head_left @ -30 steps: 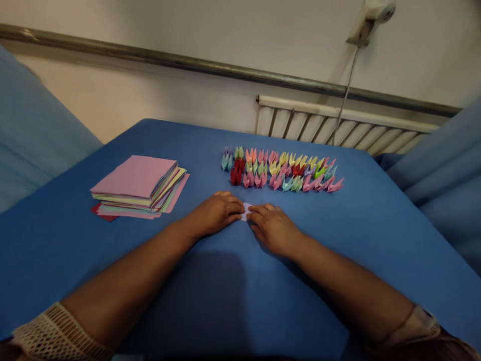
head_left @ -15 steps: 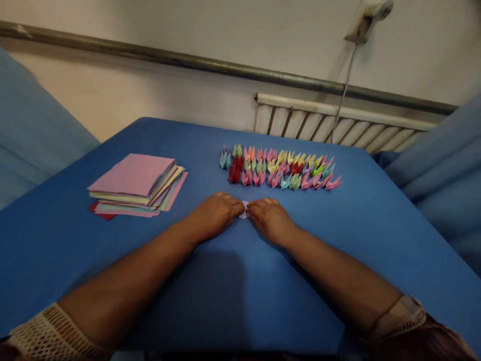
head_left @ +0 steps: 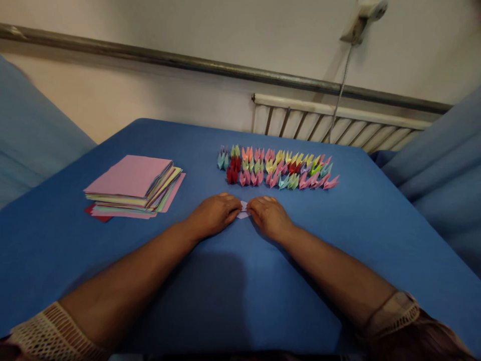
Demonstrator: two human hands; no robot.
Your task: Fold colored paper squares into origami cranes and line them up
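A small pale lilac piece of folded origami paper lies on the blue table between my two hands. My left hand pinches its left side, fingers curled together. On its right side, my right hand grips it in the same way, knuckles up. The fingers cover much of the paper, so only its middle and near edge show. Just beyond my hands stand rows of folded paper cranes in pink, red, yellow, green, blue and purple.
A thick stack of coloured square paper, pink on top, sits to the left on the blue table. Behind are a wall rail, a radiator and a socket with a cord. Blue curtains hang at both sides.
More of the lilac paper shows between my fingers now, with a fold line across it. My hands have barely moved. The whole view has shifted slightly.
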